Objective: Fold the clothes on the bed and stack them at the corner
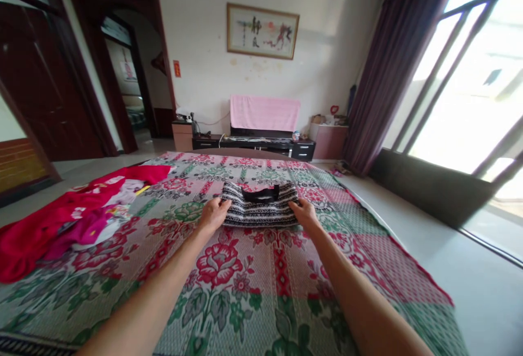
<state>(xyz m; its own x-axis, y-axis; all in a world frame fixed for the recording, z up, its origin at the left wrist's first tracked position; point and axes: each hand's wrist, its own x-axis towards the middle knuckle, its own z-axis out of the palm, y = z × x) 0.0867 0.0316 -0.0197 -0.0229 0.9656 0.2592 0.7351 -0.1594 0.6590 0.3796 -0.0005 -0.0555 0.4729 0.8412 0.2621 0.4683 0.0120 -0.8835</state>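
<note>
The striped garment (259,216) is on the flowered blanket (218,263), its long axis going from left to right. It lies between two equally near hands: the left hand (214,213) pinches one end, the right hand (305,213) the other, with fingers nearly closed.

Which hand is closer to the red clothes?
Left. The left hand is right of the red clothes; the right hand is farther right, across the striped cloth.
</note>
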